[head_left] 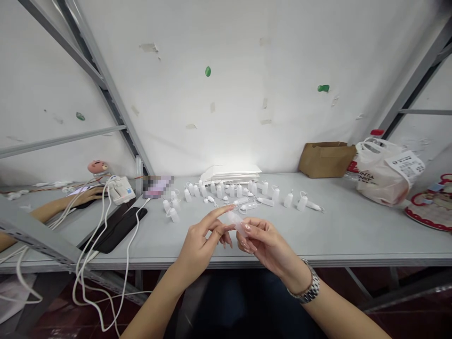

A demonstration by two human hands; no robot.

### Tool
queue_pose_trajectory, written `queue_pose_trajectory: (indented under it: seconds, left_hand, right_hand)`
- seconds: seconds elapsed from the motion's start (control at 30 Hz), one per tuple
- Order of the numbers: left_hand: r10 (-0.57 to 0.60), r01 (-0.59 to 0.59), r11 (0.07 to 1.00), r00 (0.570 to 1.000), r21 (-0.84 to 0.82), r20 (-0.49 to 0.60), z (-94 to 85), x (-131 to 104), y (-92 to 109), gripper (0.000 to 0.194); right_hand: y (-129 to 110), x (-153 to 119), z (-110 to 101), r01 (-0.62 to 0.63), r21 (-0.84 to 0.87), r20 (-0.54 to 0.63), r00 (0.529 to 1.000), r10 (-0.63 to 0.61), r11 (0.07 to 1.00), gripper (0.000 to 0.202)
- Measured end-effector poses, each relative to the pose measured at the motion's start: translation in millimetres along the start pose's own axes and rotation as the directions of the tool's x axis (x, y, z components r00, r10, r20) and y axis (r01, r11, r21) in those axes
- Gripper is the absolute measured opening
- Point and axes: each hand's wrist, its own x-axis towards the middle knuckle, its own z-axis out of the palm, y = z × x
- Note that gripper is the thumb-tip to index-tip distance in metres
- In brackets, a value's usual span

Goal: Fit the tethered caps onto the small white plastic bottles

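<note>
A small translucent white squeeze bottle (236,221) is held tilted just above the front part of the grey shelf (339,235). My right hand (263,240) grips its lower right end between thumb and fingers. The index finger and thumb of my left hand (203,238) are at its other end, one on each side, with the other fingers curled below. Fingers partly cover the bottle, and its tip cannot be made out. Beyond my hands stand several similar bottles (287,200) with looped caps; a few others (265,201) lie on their sides.
White flat sheets (231,173) are stacked against the wall. At right are a cardboard box (326,160), a plastic bag (383,174) and a red-trimmed item (431,209). At left are a black phone-like slab (120,230), white cables (104,221) and another person's arm (52,207) beyond the rack post.
</note>
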Motion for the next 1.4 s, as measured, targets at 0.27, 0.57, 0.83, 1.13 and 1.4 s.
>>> queue_pose_trajectory:
  seconds: [0.27, 0.57, 0.83, 1.13, 1.4]
  left_hand:
    - [0.013, -0.036, 0.983, 0.991, -0.177, -0.131, 0.7, 7, 0, 0.021]
    - [-0.263, 0.148, 0.73, 0.962, -0.667, -0.075, 15.1, 2, 7, 0.015]
    - [-0.258, 0.145, 0.686, 0.965, -0.713, -0.052, 21.0, 0, 3, 0.015]
    - [-0.192, 0.166, 0.706, 0.981, -0.688, 0.04, 10.7, 6, -7, 0.022]
    - [-0.106, 0.096, 0.84, 0.994, -0.534, 0.011, -2.6, 6, 3, 0.012]
  right_hand:
    - [4, -5, 9, 0.171, -0.543, -0.177, 0.934, -0.311, 0.822, 0.016]
    - [17, -11, 4, 0.493, -0.87, 0.335, 0.58, -0.743, -0.008, 0.031]
    - [21, -14, 4, 0.461, -0.859, 0.465, 0.527, -0.712, -0.221, 0.042]
    - [5, -15, 17, 0.2, -0.554, -0.116, 0.943, -0.313, 0.808, 0.018]
    - [0, -10, 17, -0.198, 0.124, 0.194, 0.966, 0.171, 0.972, 0.027]
